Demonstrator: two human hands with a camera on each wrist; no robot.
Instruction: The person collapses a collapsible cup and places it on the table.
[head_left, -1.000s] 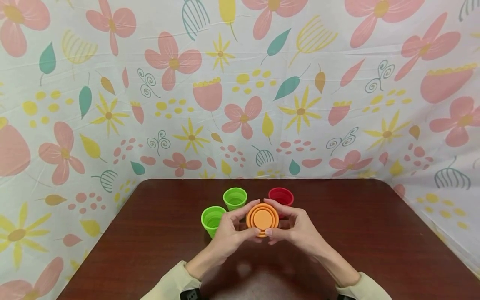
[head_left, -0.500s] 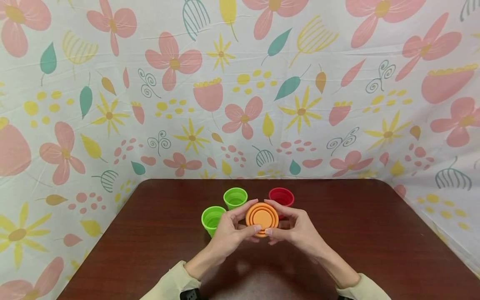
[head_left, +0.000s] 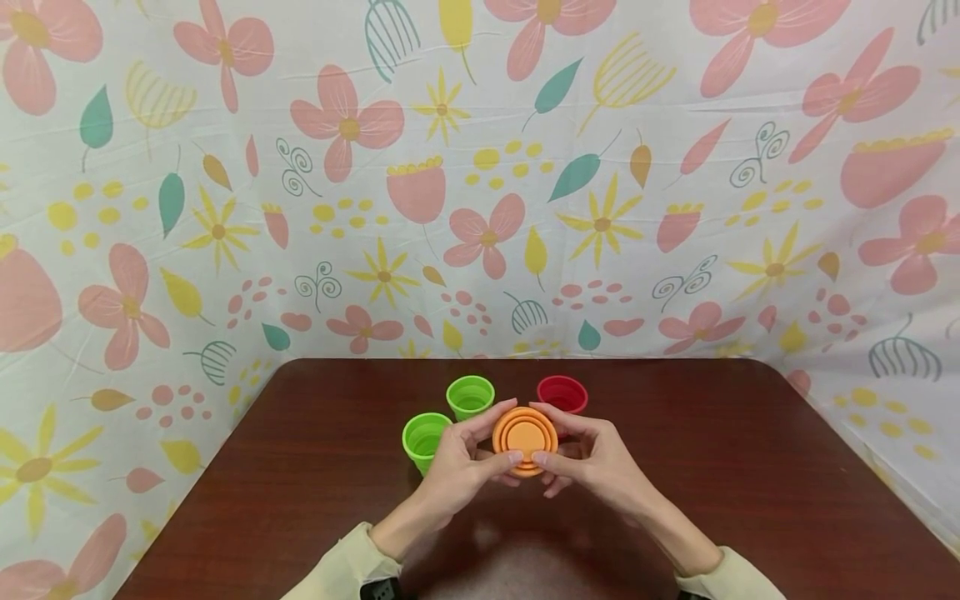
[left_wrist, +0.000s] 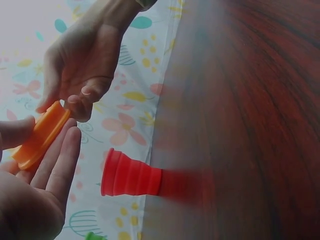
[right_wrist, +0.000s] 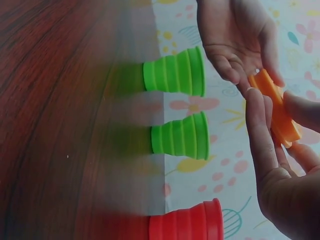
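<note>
An orange collapsible cup [head_left: 527,432], folded flat into concentric rings, is held up between both hands over the table. My left hand [head_left: 459,462] grips its left side, the thumb on the face near the lower edge. Opposite, my right hand [head_left: 596,462] pinches the right side with its thumb on the face too. Side-on in the left wrist view, the folded cup [left_wrist: 42,135] looks like a thin disc between thumb and fingers. Behind the hands stand two green cups [head_left: 470,396] and a red cup [head_left: 562,393], all extended, the red one partly covered by the right hand.
The dark brown wooden table [head_left: 315,483] has a glossy surface that mirrors the cups. A white cloth [head_left: 480,275] printed with flowers hangs behind it and along both sides. In the right wrist view the green cups [right_wrist: 180,136] stand apart from each other.
Both thumbs have shifted slightly up and inward on the cup's face, the right one more. The standing cups have not moved.
</note>
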